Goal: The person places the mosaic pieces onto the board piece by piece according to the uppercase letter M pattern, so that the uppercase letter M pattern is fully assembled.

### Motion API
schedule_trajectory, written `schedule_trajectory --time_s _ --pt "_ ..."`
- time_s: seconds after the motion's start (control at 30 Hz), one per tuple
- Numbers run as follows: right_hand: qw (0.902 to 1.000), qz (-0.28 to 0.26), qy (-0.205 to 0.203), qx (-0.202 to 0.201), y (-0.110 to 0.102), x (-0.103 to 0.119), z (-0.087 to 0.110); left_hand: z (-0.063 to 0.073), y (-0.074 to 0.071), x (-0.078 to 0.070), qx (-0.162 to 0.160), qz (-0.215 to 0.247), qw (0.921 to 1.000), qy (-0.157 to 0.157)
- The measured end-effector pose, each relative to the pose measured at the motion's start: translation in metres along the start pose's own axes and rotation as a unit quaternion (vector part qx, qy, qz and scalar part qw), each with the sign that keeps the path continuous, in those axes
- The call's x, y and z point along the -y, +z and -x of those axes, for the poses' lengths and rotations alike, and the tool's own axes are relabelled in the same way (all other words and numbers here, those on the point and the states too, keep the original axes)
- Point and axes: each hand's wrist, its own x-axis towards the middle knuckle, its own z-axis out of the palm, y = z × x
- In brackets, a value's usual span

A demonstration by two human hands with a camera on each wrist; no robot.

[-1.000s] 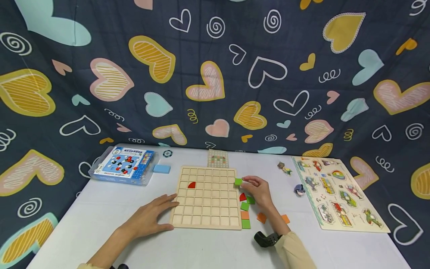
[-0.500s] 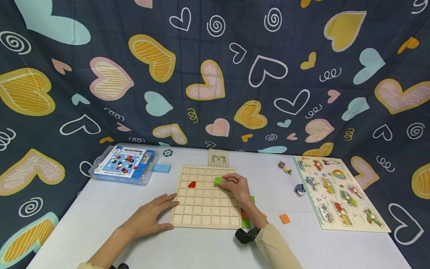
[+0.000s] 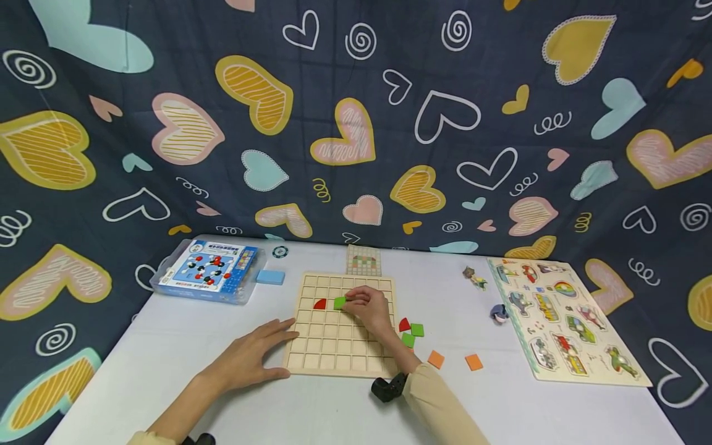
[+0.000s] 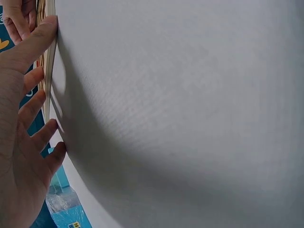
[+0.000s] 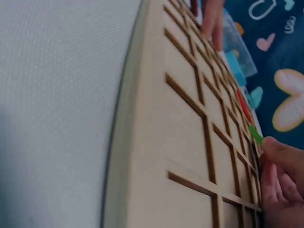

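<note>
In the head view, your right hand [image 3: 368, 311] pinches the green tile [image 3: 339, 303] over the grid board [image 3: 335, 346], the red piece [image 3: 319, 304] just left of that grip, while your left hand [image 3: 251, 353] spreads its fingers at the board's left edge. The left-wrist view shows thumb and fingers touching that edge; the right-wrist view shows the green tile at your thumb tip.

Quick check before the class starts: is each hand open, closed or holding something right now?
Left hand: open, fingertips touching the wooden grid board at its edge.
Right hand: holding a green tile, pinched.
</note>
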Motion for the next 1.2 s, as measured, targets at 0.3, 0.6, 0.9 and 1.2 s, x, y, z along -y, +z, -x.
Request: schedule_trajectory --time_s 0.3,0.6,0.9,1.2 --pt "0.9993 0.032 -0.006 -0.019 0.005 -0.023 -0.008 -0.001 0.001 0.000 -0.002 -0.002 1.0000 0.003" --pt "0.9999 0.016 0.001 0.004 0.004 0.004 0.001 -0.001 0.002 0.002 0.002 0.002 1.0000 -0.003" --pt "0.9997 -0.007 -0.010 0.022 0.007 -0.008 -0.006 -0.001 0.002 0.001 0.000 0.002 1.0000 -0.001" --pt "0.9999 -0.006 0.006 -0.007 -0.017 -0.017 -0.009 0.000 0.001 0.000 -0.004 -0.001 1.0000 -0.001"
